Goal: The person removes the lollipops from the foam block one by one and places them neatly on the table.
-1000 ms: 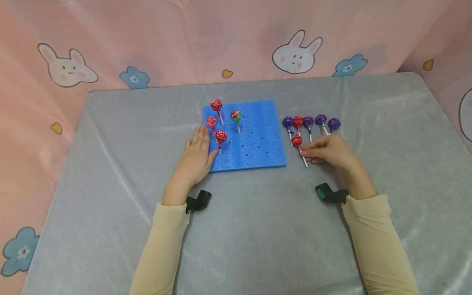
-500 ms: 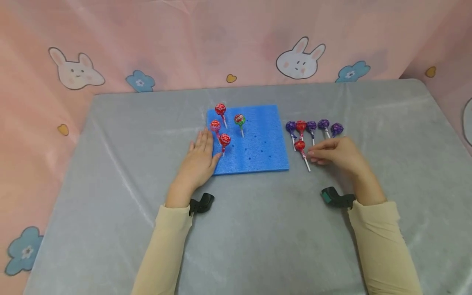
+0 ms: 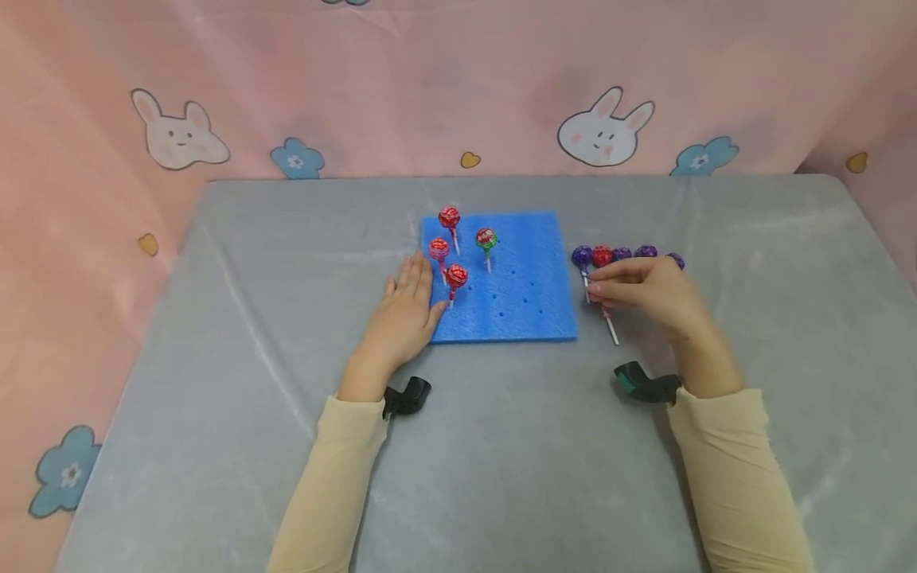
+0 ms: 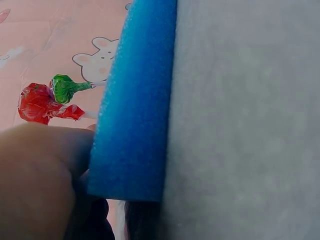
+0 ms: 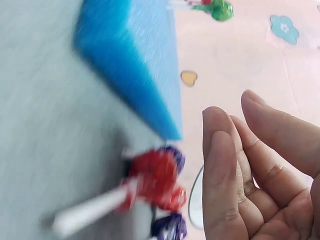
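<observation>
My left hand [image 3: 401, 318] lies flat along the left edge of a blue foam board [image 3: 533, 318], thumb resting on its front left part. Three red-topped lollipops [image 3: 456, 276] and a red-and-green lollipop [image 3: 485, 239] stand in the board on their sticks. Right of the board, my right hand [image 3: 655, 298] hovers over a group of lollipops, fingertips near the stick of a purple lollipop [image 3: 582, 256]. In the right wrist view its thumb and fingers are apart with nothing between them. Below them lies a red lollipop [image 5: 152, 172], its head hidden under the hand in the head view.
Another red lollipop [image 3: 602, 255] and several purple lollipops [image 3: 645, 251] lie in a row behind the right hand. Small holes dot the foam board. A grey cloth covers the table [image 3: 501, 477], and a pink curtain [image 3: 401, 95] with rabbits hangs behind.
My right hand lets go of the front red lollipop's stick, draws back right, then moves left over that lollipop toward the leftmost purple one. The left hand stays on the board.
</observation>
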The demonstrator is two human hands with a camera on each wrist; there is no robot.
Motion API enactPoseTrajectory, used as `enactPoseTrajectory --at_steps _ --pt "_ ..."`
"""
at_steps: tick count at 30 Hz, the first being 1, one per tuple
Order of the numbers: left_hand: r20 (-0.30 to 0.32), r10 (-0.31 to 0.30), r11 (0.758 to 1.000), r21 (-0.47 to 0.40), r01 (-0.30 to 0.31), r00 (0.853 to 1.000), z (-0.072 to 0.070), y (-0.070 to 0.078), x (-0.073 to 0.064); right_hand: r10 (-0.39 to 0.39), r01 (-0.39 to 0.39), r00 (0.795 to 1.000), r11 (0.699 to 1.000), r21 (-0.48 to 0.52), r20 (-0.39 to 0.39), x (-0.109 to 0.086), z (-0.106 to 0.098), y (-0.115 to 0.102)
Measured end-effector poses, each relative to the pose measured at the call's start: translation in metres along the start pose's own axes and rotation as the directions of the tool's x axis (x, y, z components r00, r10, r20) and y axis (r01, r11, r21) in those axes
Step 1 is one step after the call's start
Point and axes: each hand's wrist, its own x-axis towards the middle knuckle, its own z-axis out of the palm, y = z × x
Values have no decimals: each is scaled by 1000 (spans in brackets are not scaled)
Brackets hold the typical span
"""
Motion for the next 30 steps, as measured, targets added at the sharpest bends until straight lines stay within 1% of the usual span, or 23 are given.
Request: enactPoseTrajectory --at_steps 2,6,11,13,16,19,22,25,30 --pt "3 3 1000 -1 -3 1000 0 1 0 -14 14 1000 1000 -10 -1 2 4 -3" --pt "1 1 1000 4 -1 1000 0 2 1 -60 59 998 998 24 21 10 14 -10" --pt "-2 -9 1000 0 9 1000 0 2 1 -63 59 997 995 84 40 23 28 -18" --pt "-3 -11 1000 -3 11 1000 0 1 1 -68 62 996 990 124 49 28 33 -20" --pt "-4 -14 1000 -8 14 1000 1 1 -1 -93 82 994 981 175 57 35 42 -22" --pt "-6 -13 1000 -11 13 1000 2 1 -1 -112 99 992 977 190 60 41 52 -24" --pt "-9 -12 1000 -13 11 1000 3 0 -1 -113 100 992 976 193 59 47 63 -27" --pt "-13 -9 1000 -18 9 1000 3 0 -1 -102 87 993 972 218 61 52 72 -30" --pt "-16 -4 1000 -22 3 1000 3 0 0 -89 76 995 964 254 42 59 83 -32"
